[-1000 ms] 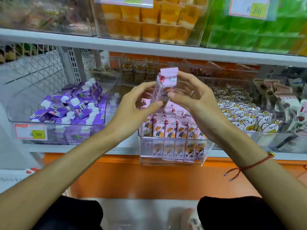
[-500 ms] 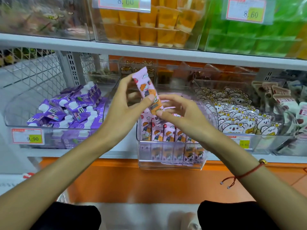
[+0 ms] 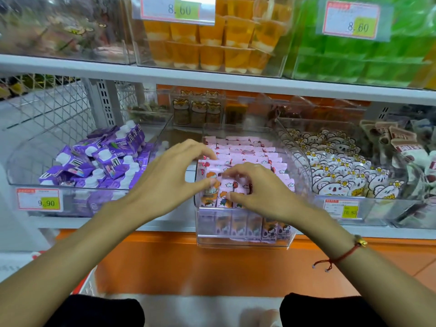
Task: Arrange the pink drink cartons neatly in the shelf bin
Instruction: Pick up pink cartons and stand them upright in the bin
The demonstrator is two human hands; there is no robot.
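Right under the hands, the pink drink cartons (image 3: 245, 152) sit packed in rows inside a clear shelf bin (image 3: 243, 241). One pink carton (image 3: 212, 185) at the front row is held between both hands. The left hand (image 3: 169, 175) has its thumb on the carton's side and its fingers curved over the top. The right hand (image 3: 262, 187) pinches the same front row with bent fingers and thumb. A red string bracelet (image 3: 339, 257) is on the right wrist.

Left of the left hand is a bin of purple cartons (image 3: 99, 159). Right of the right hand is a bin of white bear packs (image 3: 339, 171). Above both hands, a white shelf (image 3: 212, 83) holds orange jelly cups (image 3: 212, 43) and green packs (image 3: 354, 60). Below the hands is an orange panel (image 3: 188, 263).
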